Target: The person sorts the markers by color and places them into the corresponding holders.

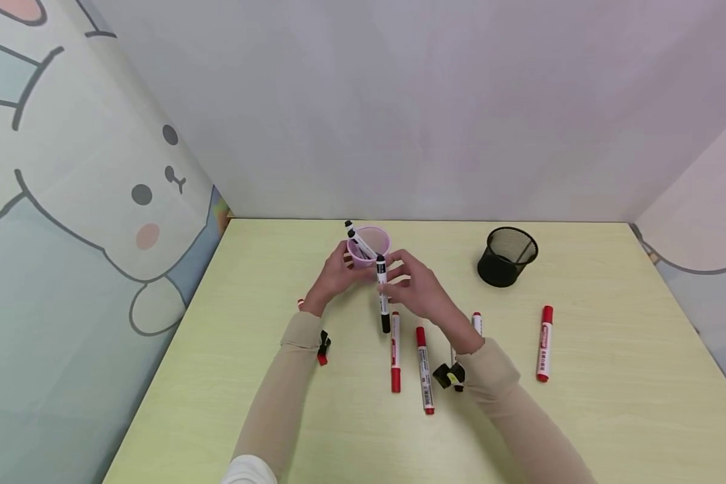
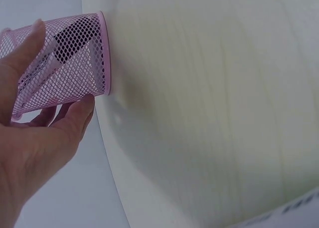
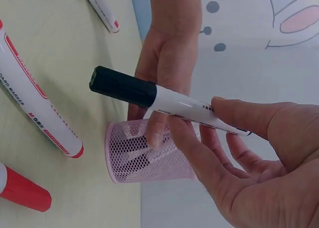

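Note:
A pink mesh pen cup (image 1: 372,236) stands near the table's back edge, gripped around its side by my left hand (image 1: 337,274). Through its mesh in the left wrist view, dark marker caps show near the bottom of the cup (image 2: 67,63). Black-and-white markers (image 1: 359,240) lean out over its rim in the head view. In front of the cup, my right hand (image 1: 416,286) pinches a black-capped white whiteboard marker (image 3: 182,107) between thumb and fingers. That marker's black cap points down toward the table, and the right wrist view shows it crossing before the cup.
Red-capped markers lie near my arms, two of them (image 1: 396,353) (image 1: 425,371) side by side in the middle. Another red marker (image 1: 544,344) lies at the right. A black mesh pen cup (image 1: 507,259) stands back right. Walls (image 1: 399,107) rise behind and beside the table.

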A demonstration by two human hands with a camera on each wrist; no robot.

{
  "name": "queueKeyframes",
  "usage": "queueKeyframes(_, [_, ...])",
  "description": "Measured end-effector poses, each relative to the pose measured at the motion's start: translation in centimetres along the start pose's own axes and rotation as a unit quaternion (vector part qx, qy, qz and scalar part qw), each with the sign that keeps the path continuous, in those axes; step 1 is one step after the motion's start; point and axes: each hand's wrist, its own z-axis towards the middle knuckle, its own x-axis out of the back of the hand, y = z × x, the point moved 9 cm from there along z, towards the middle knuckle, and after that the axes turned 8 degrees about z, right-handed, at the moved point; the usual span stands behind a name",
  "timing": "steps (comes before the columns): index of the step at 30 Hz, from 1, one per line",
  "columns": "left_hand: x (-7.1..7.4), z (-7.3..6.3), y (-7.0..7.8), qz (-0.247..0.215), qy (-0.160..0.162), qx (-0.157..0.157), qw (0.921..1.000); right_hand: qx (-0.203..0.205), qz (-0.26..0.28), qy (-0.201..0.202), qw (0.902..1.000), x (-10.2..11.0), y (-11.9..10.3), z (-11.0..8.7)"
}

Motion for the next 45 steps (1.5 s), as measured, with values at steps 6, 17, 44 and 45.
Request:
queueKeyframes(6, [0.0,-0.2,0.2,0.0,-0.003,-0.005,1.0,0.037,-0.006,0.01,0.9992,0.8,-1.6,0.4])
queueKeyframes(17, [0.0,-0.1,0.3,0.012,0.005,-0.006,0.9999,0.087,-0.031,0.048,0.9945,2.6,-4.5,0.8])
queueKeyframes(44, [-0.2,0.4,-0.1,0.01,0.004,0.004,0.9999,0.187,-0.001,0.133,0.9734,4.5,-7.2,3.2])
queueKeyframes(45, [-0.2,0.3,-0.1,0.011,0.004,0.005,0.9999,0.192,-0.001,0.135,0.9722,4.5,-7.2,3.4])
